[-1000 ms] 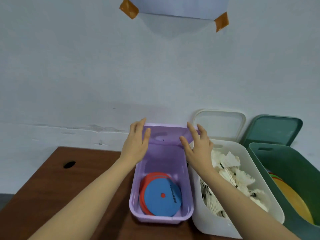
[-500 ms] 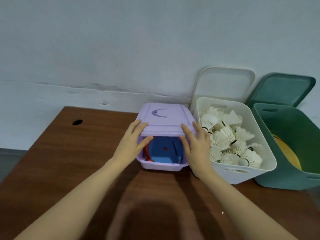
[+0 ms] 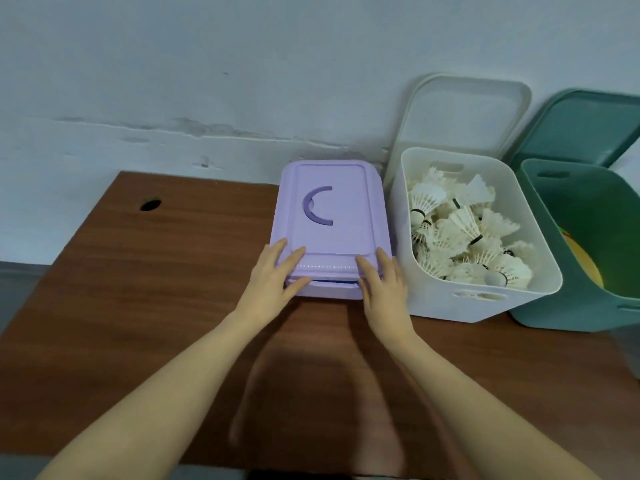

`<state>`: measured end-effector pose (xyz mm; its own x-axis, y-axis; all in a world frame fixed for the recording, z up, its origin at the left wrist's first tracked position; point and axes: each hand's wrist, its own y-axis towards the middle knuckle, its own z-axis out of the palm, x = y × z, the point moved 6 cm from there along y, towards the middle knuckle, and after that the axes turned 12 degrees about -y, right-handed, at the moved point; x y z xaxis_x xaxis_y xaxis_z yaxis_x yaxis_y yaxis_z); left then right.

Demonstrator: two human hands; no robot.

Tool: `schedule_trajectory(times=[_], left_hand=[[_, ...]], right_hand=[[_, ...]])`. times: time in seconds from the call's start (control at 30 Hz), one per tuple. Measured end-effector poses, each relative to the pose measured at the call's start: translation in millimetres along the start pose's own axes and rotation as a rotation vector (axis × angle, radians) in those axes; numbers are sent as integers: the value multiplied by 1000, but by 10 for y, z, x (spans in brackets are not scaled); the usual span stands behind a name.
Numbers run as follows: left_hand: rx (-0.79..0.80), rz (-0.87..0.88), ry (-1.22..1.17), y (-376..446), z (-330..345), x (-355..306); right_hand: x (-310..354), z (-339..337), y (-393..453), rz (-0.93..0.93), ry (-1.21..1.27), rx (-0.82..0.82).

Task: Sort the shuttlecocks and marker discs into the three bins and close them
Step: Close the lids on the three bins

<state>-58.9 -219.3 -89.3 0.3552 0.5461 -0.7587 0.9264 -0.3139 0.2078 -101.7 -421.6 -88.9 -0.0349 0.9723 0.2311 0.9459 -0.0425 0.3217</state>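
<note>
The purple lid (image 3: 332, 216) is pale lilac with a darker violet curved handle (image 3: 317, 205). The white bin (image 3: 481, 306) holds cream-white shuttlecocks (image 3: 464, 233) banded in black. The green bin (image 3: 568, 313) is teal outside and shows yellow and orange marker discs (image 3: 583, 261). The table (image 3: 138, 289) is reddish-brown woodgrain; the wall (image 3: 207, 64) is pale blue-grey.

Brown wood-grain table (image 3: 166, 271), dark cable hole (image 3: 150, 204) well left of the left hand (image 3: 273, 275). Purple bin (image 3: 329, 292), lidded, just beyond both hands. White bin (image 3: 485, 306) right of the right hand (image 3: 384, 289); green bin (image 3: 561, 317) farther right.
</note>
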Motion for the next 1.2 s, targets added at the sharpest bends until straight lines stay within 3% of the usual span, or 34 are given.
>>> schedule_trajectory(times=[0.17,0.57,1.03,1.2], left_hand=[[35,54,84,11,44,49],[-2,-29,-71,-21,-195,224],[61,169,141,31,-163,110],[35,147,107,-17,-162,175]], right_hand=[[61,50,-38,111,150,57],[347,213,-66,171,166,33],[210,42,-116,220,39,-83],[222,71,-212,229,-12,-63]])
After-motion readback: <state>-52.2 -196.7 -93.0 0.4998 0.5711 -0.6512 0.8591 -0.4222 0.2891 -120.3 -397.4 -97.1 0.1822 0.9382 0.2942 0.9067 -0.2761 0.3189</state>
